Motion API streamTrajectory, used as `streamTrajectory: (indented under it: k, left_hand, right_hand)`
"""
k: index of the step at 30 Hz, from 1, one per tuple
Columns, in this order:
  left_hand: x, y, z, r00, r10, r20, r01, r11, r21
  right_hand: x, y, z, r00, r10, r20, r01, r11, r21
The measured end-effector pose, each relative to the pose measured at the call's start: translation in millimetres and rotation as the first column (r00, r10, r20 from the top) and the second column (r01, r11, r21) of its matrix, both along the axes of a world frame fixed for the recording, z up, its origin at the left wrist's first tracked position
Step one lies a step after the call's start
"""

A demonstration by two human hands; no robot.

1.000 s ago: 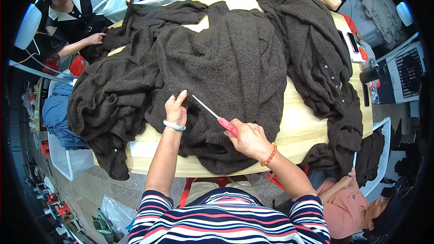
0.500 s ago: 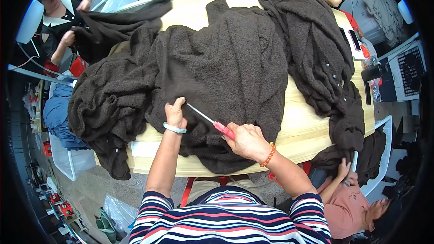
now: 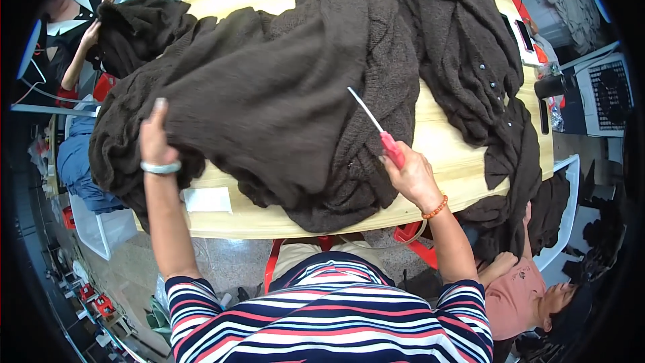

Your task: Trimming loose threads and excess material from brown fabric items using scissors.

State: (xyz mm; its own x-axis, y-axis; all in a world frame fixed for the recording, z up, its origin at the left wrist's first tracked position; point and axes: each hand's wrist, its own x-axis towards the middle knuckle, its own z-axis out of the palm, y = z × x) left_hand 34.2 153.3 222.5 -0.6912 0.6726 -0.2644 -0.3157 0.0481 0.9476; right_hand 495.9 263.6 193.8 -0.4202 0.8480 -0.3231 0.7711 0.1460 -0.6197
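Note:
Across the table in front of me is spread a dark brown knit garment [image 3: 269, 107], its cloth smooth and motion-blurred toward the left. My left hand [image 3: 156, 136], with a pale bangle at its wrist, is at the garment's left edge, thumb up. Its fingers are partly hidden and seem closed on the cloth. In my right hand [image 3: 413, 175], over the garment's right lower edge, is a red-handled tool [image 3: 391, 148] with a long, thin metal shaft pointing up and left; its exact kind is unclear. Orange beads circle that wrist.
More dark knitwear [image 3: 463, 54] with light buttons covers the table's right side. A white card [image 3: 207, 199] lies near the front edge. Co-workers handle brown cloth at the far left and lower right. A bin of blue cloth [image 3: 84, 168] stands left; phones lie at the right edge.
My left hand has moved left and slightly up, with the garment's cloth drawn out leftward. My right hand has shifted right and up with the tool, away from the left hand.

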Motion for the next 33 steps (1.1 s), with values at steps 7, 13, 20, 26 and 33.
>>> streamTrajectory:
  k: [7, 13, 20, 26, 33]
  left_hand:
    - [-106, -60, -6, 0.908, 0.383, 0.172, -0.403, 0.909, 0.107]
    - [26, 31, -9, 0.980, 0.160, 0.116, -0.179, 0.966, 0.187]
    - [9, 35, 7, 0.983, 0.173, 0.062, -0.183, 0.942, 0.282]
    - [25, 45, 66, 0.950, 0.298, -0.094, -0.258, 0.917, 0.303]
    - [324, 122, -26, 0.754, -0.624, -0.205, 0.563, 0.775, -0.285]
  right_hand:
    - [15, -9, -14, 0.999, 0.030, -0.045, -0.025, 0.994, 0.111]
    - [23, -4, 6, 0.978, -0.102, -0.181, 0.115, 0.992, 0.060]
    - [55, -3, 9, 0.969, -0.100, -0.226, 0.123, 0.988, 0.090]
    - [65, -7, 1, 0.919, -0.189, -0.347, 0.185, 0.982, -0.044]
    - [64, 14, 31, 0.803, -0.176, -0.569, 0.337, 0.922, 0.191]
